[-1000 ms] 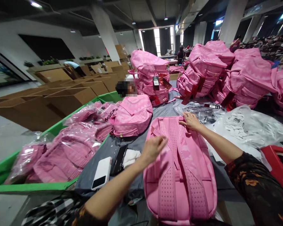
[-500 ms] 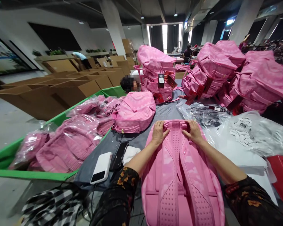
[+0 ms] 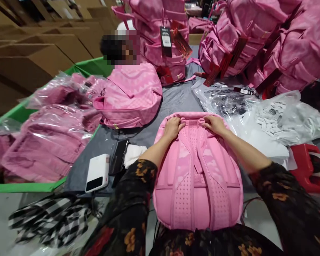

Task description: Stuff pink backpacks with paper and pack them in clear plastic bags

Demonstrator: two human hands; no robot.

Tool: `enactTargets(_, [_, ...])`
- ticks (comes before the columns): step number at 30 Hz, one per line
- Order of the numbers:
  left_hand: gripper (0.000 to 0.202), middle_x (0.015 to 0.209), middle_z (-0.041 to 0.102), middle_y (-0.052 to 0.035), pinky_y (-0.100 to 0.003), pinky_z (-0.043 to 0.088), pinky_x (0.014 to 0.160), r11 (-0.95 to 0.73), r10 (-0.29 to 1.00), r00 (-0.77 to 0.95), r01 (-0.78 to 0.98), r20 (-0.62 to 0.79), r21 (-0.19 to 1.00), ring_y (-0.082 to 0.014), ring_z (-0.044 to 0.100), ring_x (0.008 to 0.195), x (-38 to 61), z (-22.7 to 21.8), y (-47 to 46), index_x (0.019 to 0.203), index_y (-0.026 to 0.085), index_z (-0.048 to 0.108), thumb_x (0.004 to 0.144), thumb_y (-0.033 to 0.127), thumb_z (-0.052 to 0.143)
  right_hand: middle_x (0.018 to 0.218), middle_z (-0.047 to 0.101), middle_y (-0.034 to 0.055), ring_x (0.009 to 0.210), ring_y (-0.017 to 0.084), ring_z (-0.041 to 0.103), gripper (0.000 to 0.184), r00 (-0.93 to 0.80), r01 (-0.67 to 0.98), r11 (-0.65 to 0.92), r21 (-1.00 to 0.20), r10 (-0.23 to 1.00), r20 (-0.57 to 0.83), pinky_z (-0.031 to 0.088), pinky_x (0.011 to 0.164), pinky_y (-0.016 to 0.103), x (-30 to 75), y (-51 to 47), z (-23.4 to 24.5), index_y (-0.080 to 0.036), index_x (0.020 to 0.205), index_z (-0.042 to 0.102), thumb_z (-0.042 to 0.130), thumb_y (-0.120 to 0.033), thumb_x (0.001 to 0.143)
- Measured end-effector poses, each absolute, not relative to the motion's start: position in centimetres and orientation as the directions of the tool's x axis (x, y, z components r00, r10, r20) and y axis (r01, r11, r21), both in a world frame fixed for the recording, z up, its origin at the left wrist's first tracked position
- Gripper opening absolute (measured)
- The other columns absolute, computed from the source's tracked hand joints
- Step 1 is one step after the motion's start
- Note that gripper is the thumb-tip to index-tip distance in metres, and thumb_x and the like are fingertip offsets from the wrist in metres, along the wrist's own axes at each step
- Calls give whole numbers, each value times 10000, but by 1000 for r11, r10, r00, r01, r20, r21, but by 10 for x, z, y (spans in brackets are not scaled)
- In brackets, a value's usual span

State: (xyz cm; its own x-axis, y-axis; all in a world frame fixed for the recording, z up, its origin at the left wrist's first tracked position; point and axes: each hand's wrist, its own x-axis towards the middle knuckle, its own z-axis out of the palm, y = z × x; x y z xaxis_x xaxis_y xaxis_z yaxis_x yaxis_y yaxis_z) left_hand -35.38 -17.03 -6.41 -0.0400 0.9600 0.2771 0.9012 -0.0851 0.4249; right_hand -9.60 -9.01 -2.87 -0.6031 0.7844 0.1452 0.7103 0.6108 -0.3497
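Observation:
A pink backpack (image 3: pixel 197 177) lies in front of me on a grey cloth, its padded back panel and perforated shoulder straps facing up. My left hand (image 3: pixel 173 128) and my right hand (image 3: pixel 212 124) grip its top edge, one on each side of the strap base. Beyond it sits a second pink backpack (image 3: pixel 130 99), untouched. To the left of my left forearm lie a white power bank (image 3: pixel 97 173), a black phone (image 3: pixel 118 156) and a white cloth (image 3: pixel 134 155).
Stacks of tagged pink backpacks (image 3: pixel 160 39) rise behind the table, with a co-worker's head (image 3: pixel 117 46) beside them. A green-edged bin (image 3: pixel 29 187) holds bagged pink items. Clear plastic bags (image 3: pixel 280 121) lie to the right, near a red stool (image 3: pixel 306 167). Cardboard boxes (image 3: pixel 34 60) stand at upper left.
My view has tilted down, so the table sits higher in the frame. Both hands stay on the backpack's top edge, where my left hand arrived after hovering above the backpack a second ago.

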Motion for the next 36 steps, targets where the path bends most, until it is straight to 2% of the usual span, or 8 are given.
enactTargets(3, [124, 1067, 709, -116, -425, 501, 1020, -16, 970, -123, 830, 211, 558, -268, 634, 1071, -357, -54, -150, 1011, 161, 670, 910, 232, 655, 1044, 769, 73, 953, 228, 685, 223, -533, 780, 521, -346, 843, 68, 445, 774, 292, -112, -64, -20, -188, 1075, 713, 700, -330, 903])
enactTargets(6, [494, 1379, 607, -155, -439, 449, 1114, -25, 967, -139, 782, 213, 623, -265, 569, 1281, -344, -38, -158, 1381, 162, 543, 898, 206, 636, 1065, 772, 69, 978, 226, 691, 229, -487, 804, 476, -357, 871, 62, 447, 779, 291, -120, -57, -19, -197, 1075, 694, 704, -352, 907])
enactTargets(10, [764, 1673, 281, -181, -599, 228, 1233, -22, 996, -22, 874, 86, 486, -384, 212, 1563, -296, -22, -183, 1595, 231, 341, 943, 554, 576, 1038, 775, 70, 965, 225, 707, 243, -451, 797, 458, -393, 885, 118, 471, 775, 300, -131, -61, -24, -197, 1103, 645, 683, -357, 925])
enactTargets(14, [823, 1709, 217, -120, -660, 58, 1240, 31, 987, 31, 929, -159, 369, -416, 90, 1585, -266, -19, -192, 1615, 367, 297, 914, 784, 407, 1036, 762, 128, 934, 254, 714, 257, -491, 830, 512, -222, 859, 144, 506, 762, 324, -144, -68, -18, -145, 1162, 623, 622, -291, 951])
enactTargets(21, [809, 1714, 204, -109, -656, 28, 1243, 138, 990, -119, 946, -80, 294, -427, 29, 1585, -286, -24, -199, 1609, 362, 319, 922, 783, 380, 1337, 636, 203, 1248, 317, 585, 422, -614, 785, 618, -35, 785, 87, 466, 989, 380, -135, -35, 28, -119, 1317, 601, 595, -112, 895])
enactTargets(25, [868, 1691, 260, -140, -661, 18, 1242, 94, 994, -76, 953, -74, 289, -451, 48, 1577, -286, -29, -200, 1614, 343, 315, 891, 818, 399, 1189, 699, 149, 1084, 272, 659, 423, -629, 768, 640, 25, 761, -158, 485, 855, 298, -152, 8, 31, -134, 1199, 679, 781, -191, 793])
enactTargets(29, [892, 1676, 301, -138, -708, 38, 1222, 83, 996, -69, 945, -56, 315, -482, 54, 1568, -289, -38, -180, 1596, 367, 354, 850, 849, 440, 1050, 737, 146, 995, 294, 694, 402, -601, 771, 629, 98, 769, -217, 504, 815, 324, -179, 34, 23, -140, 1055, 732, 860, -145, 674])
enactTargets(36, [680, 1624, 410, -118, -612, 120, 1271, 100, 967, -172, 934, 188, 343, -390, 217, 1563, -285, -55, -165, 1550, 278, 462, 972, 637, 441, 1155, 707, 248, 1106, 345, 678, 280, -676, 705, 676, 213, 732, -86, 496, 936, 440, -162, -24, 40, -74, 1171, 689, 614, -157, 914])
